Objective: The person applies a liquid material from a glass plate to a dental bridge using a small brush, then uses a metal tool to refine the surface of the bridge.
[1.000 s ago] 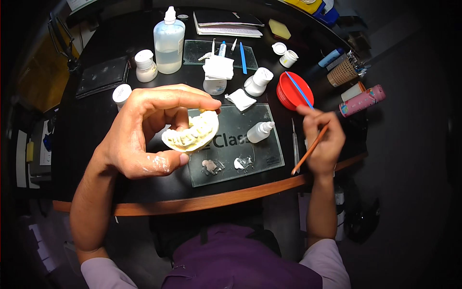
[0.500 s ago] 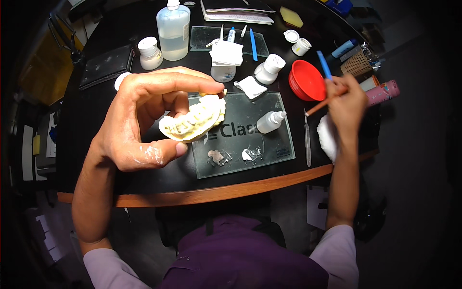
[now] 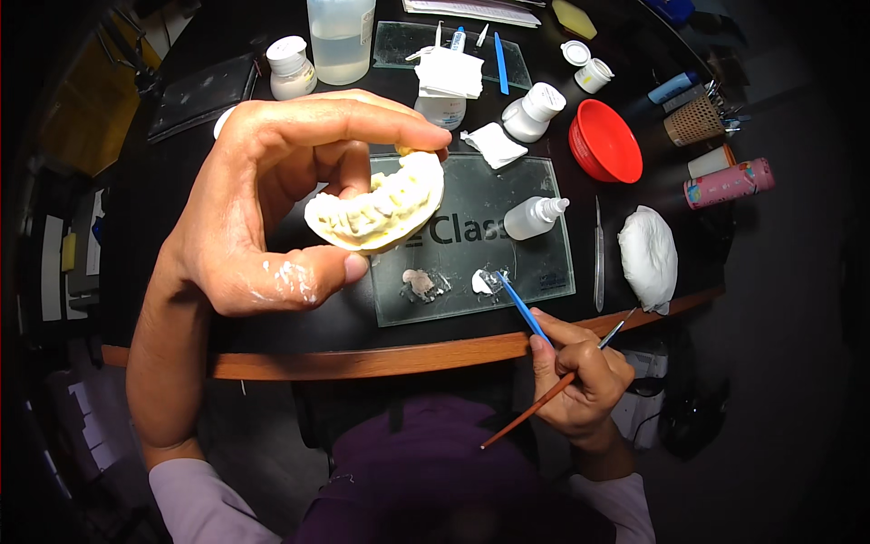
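Observation:
Between thumb and fingertips my left hand [image 3: 240,218] grips a pale yellow dental cast [image 3: 385,213] with a row of teeth, raised over the left part of a glass slab [image 3: 535,286]. My right hand [image 3: 584,385], at the table's front edge, is closed on two tools. One is a blue plastic spatula [image 3: 522,306], whose tip is at a white dab of paste [image 3: 482,283] on the slab. The other, a brown-handled brush [image 3: 530,413], lies crosswise in the fingers. A pinkish-beige dab [image 3: 419,284] and a white dropper bottle [image 3: 533,218] are also on the slab. White smears mark my left thumb.
Right of the slab lie a metal instrument [image 3: 598,263] and a white wad [image 3: 649,258]. Behind stand a red bowl [image 3: 609,145], white jars [image 3: 535,111], a large clear bottle [image 3: 341,45] and a folded tissue [image 3: 495,145]. A pink bottle [image 3: 730,183] is far right.
My right hand has come from beside the red bowl toward me, bringing the spatula tip down to the white paste. The cast stays in my left hand, slightly turned.

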Action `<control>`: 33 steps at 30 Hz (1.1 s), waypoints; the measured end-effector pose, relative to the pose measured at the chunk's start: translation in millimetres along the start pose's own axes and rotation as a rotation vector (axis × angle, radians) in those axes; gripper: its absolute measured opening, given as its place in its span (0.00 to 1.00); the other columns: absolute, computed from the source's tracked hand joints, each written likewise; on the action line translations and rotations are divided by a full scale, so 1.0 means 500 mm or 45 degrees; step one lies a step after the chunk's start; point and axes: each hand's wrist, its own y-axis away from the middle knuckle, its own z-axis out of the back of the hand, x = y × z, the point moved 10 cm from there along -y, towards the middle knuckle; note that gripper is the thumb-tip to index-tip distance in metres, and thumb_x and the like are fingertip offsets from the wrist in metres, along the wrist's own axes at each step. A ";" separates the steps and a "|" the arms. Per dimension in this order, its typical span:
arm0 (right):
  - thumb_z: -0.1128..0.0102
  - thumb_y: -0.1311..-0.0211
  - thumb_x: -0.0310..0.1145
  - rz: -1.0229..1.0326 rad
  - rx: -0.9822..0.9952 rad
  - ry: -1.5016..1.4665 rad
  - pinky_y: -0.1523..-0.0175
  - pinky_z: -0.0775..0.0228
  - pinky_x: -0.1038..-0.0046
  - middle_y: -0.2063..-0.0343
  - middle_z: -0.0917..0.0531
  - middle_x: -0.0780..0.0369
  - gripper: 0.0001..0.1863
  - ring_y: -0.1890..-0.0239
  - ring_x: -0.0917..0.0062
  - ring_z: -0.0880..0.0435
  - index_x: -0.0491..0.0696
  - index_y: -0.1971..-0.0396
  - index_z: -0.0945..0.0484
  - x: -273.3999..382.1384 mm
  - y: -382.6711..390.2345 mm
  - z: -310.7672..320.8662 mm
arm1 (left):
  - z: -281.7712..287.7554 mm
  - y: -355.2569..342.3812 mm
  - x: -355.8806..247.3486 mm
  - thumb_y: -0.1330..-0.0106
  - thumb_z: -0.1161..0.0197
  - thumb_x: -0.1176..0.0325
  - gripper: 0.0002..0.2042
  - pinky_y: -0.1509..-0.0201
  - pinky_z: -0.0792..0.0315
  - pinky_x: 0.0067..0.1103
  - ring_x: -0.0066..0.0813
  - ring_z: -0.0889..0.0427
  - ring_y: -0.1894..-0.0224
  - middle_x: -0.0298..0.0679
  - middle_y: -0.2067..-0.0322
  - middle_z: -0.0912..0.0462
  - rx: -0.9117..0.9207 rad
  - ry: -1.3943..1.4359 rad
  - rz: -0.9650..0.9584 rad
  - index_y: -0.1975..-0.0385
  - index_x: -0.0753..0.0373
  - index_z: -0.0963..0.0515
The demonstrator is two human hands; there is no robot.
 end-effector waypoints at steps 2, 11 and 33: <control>0.26 0.48 0.16 0.084 0.024 0.057 0.69 0.20 0.77 0.61 0.10 0.46 0.19 0.72 0.68 0.08 0.45 0.81 0.32 0.020 -0.005 -0.006 | 0.000 0.002 -0.002 0.57 0.28 0.58 0.41 0.37 0.26 0.29 0.37 0.17 0.44 0.57 0.44 0.21 -0.026 0.007 0.038 0.43 0.81 0.22; 0.27 0.52 0.16 0.158 0.061 0.144 0.75 0.24 0.76 0.62 0.09 0.47 0.20 0.80 0.69 0.13 0.45 0.83 0.34 0.031 -0.002 -0.026 | -0.004 0.004 -0.003 0.57 0.28 0.58 0.40 0.38 0.26 0.27 0.36 0.17 0.45 0.56 0.44 0.21 0.008 -0.009 -0.010 0.43 0.81 0.22; 0.28 0.52 0.15 0.167 0.030 0.116 0.74 0.23 0.76 0.62 0.09 0.47 0.20 0.80 0.69 0.13 0.45 0.84 0.34 0.034 0.007 -0.026 | -0.009 0.003 -0.013 0.56 0.27 0.60 0.40 0.52 0.25 0.18 0.26 0.17 0.54 0.55 0.45 0.20 0.038 -0.008 -0.105 0.42 0.82 0.23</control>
